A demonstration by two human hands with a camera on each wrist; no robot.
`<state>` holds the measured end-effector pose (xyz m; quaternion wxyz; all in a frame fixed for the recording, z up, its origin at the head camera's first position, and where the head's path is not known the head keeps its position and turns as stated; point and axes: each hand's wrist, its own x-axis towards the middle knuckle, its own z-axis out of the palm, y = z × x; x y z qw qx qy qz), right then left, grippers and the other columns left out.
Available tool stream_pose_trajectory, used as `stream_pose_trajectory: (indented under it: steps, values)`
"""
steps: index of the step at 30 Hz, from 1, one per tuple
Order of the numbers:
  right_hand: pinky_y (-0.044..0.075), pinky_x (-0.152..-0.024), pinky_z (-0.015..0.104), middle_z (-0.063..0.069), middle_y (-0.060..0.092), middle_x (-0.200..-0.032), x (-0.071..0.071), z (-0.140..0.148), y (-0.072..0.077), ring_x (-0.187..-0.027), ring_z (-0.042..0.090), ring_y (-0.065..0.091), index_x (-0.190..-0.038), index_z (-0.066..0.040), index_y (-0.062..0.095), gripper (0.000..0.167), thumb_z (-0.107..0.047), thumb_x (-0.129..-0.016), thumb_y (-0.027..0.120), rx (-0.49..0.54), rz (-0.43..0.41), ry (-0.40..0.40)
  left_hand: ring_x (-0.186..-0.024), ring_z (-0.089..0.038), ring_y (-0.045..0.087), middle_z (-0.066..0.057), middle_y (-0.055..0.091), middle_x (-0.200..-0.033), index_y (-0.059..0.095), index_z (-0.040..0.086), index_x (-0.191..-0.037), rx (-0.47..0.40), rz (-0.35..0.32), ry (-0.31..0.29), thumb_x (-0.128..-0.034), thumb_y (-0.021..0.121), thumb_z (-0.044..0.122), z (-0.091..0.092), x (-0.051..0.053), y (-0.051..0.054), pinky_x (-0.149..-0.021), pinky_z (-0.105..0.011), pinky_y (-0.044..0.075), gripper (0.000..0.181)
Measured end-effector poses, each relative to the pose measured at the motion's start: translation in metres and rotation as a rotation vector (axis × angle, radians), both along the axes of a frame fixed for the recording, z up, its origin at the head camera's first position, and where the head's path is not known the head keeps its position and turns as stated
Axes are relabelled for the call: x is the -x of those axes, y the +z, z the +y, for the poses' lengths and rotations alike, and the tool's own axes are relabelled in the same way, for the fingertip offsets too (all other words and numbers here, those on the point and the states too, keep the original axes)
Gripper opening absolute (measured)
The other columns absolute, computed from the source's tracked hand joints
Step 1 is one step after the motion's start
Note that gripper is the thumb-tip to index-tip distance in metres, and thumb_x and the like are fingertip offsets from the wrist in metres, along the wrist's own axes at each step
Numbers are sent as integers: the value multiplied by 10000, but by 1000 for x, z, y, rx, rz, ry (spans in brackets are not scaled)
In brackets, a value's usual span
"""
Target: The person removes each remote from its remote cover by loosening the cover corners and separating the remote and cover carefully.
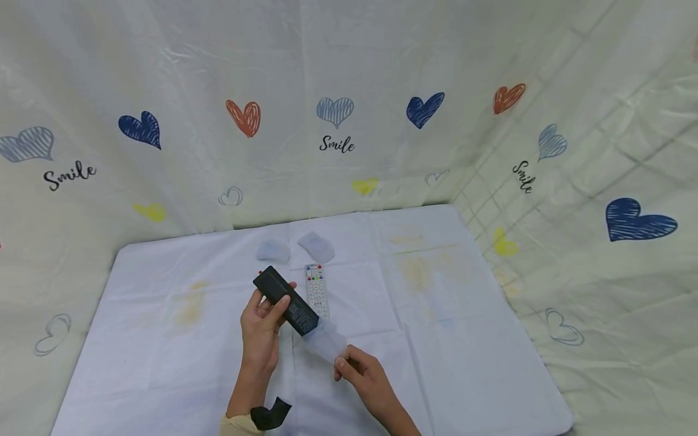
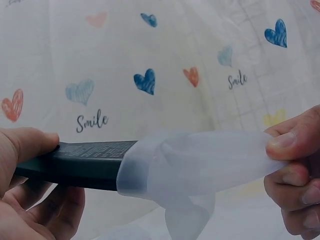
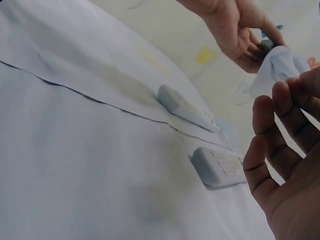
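My left hand (image 1: 263,330) grips a black remote control (image 1: 279,289), its printed underside facing up and its body tilted down to the right. Over the remote's lower end sits a translucent whitish sleeve (image 2: 190,160); in the left wrist view it wraps round that end and stretches out to the right. The sleeve's far end is pinched between the thumb and fingers of my right hand (image 1: 365,375). A pale remote control (image 1: 315,284) with coloured buttons lies just behind the black one, its lower part hidden by the sleeve.
Two pale translucent pieces, a left one (image 1: 274,250) and a right one (image 1: 316,247), lie at the back of the white-covered table (image 1: 180,351). Two pale remotes show in the right wrist view, one nearer (image 3: 220,167), one farther (image 3: 185,107). A heart-printed curtain (image 1: 294,163) hangs behind.
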<state>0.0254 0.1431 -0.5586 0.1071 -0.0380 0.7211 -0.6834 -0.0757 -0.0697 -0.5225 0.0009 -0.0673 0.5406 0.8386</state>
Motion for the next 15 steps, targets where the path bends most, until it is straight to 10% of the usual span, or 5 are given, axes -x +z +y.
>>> stream_pose_trajectory:
  steps: [8,15]
  values:
    - [539,-756,302,218,677,-872,-10,5,-7,-775,145,634,-887,-10,619,308,-255,-1073,592,-63,-81,5,-1162,-180,732,-71,749,-1258,481,123,-1526,-18,78,150,-993,690,35,-26,13,21,-951,-277,599,579]
    - [532,-768,273,257,675,-889,-7,2,-13,-786,154,635,-905,-32,639,281,-245,-1079,580,-66,-32,31,-1174,-167,729,-48,746,-1263,459,136,-1543,-10,73,123,-991,692,35,-24,8,28,-965,-284,595,608]
